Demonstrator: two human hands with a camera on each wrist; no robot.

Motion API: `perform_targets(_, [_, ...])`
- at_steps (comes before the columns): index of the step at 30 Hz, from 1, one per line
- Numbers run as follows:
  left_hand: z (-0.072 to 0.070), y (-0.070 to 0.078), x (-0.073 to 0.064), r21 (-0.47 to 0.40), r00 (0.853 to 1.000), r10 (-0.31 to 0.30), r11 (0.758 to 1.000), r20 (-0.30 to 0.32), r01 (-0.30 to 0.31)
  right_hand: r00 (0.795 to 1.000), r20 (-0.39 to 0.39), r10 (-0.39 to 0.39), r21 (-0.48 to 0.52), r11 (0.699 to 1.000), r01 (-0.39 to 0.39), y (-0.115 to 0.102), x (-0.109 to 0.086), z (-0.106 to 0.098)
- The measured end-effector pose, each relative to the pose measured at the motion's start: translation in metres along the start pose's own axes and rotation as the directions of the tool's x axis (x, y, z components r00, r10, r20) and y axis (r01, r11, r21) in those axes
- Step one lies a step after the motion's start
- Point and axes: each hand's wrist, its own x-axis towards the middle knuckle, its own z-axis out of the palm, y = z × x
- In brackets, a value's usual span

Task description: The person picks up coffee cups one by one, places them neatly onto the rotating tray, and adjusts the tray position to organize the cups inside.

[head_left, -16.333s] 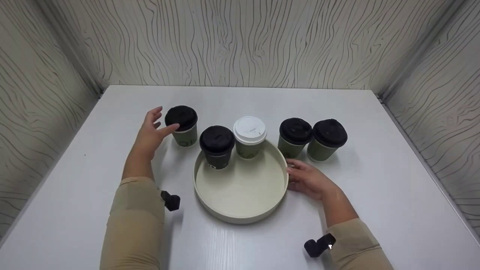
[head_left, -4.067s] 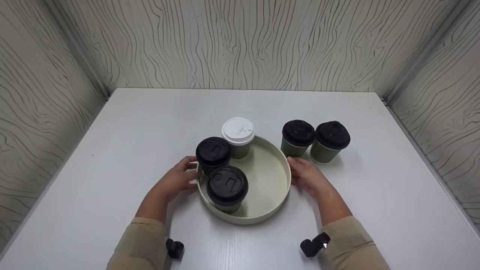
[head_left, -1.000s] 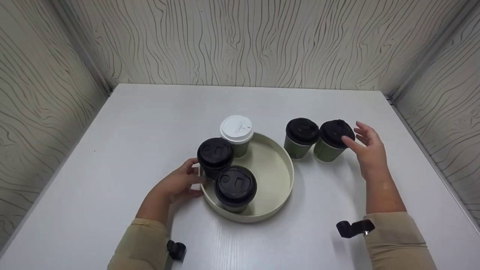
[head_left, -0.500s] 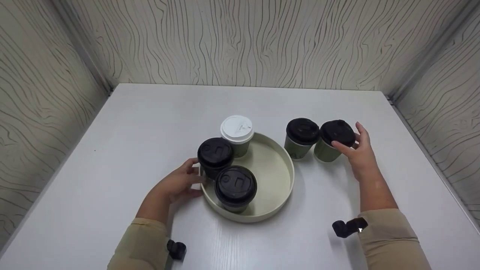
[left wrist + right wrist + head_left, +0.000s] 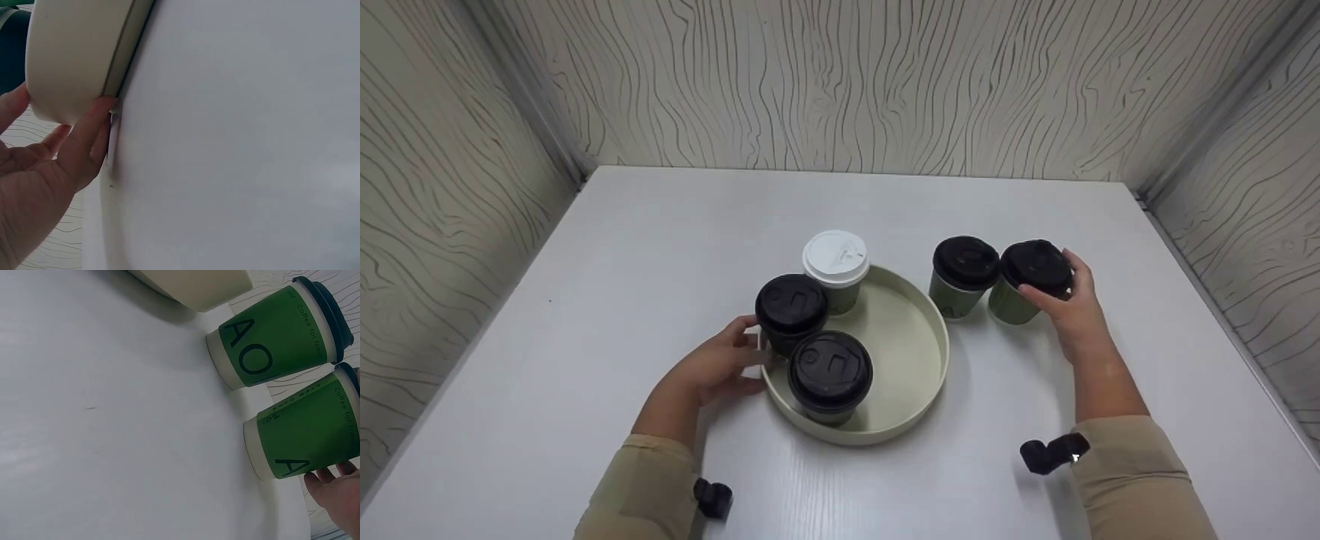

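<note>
Fingers of the right hand [image 5: 1071, 309] clasp a black-lidded green paper cup [image 5: 1018, 279], right of frame; a sideways tug, I fear, might topple the matching cup [image 5: 960, 279] just beside it. Left hand [image 5: 718, 369] grips the round cream tray [image 5: 901, 360], frame centre.

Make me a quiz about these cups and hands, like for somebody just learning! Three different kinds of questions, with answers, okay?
1. How many cups stand in the round tray?
2. True or false: the right hand is holding the cup with the white lid.
3. What does the left hand touch?
A) a spoon
B) the back wall
C) the side of the tray

Key:
1. Three: two with black lids and the white-lidded cup.
2. False. It holds the far-right cup, which has a black lid.
3. C
</note>
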Motion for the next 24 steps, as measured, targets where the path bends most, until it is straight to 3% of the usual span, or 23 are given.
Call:
perform_targets(10, [-0.0005,0.0023,-0.0014,0.006,1.0,-0.011,1.0,0.004,0.011,0.999,0.001,-0.047,0.027,0.999,0.047,0.0052,0.0018,0.0006])
perform_targets(18, [-0.0009,0.0042,-0.0034,0.009,1.0,-0.013,1.0,0.021,0.013,0.997,-0.046,-0.065,-0.142,0.988,0.058,0.0053,0.0014,-0.0004])
perform_targets(24, [-0.0005,0.004,-0.0031,0.001,1.0,-0.017,1.0,0.022,0.017,0.994,-0.069,-0.083,-0.199,0.978,0.067,0.007,0.0018,-0.0005])
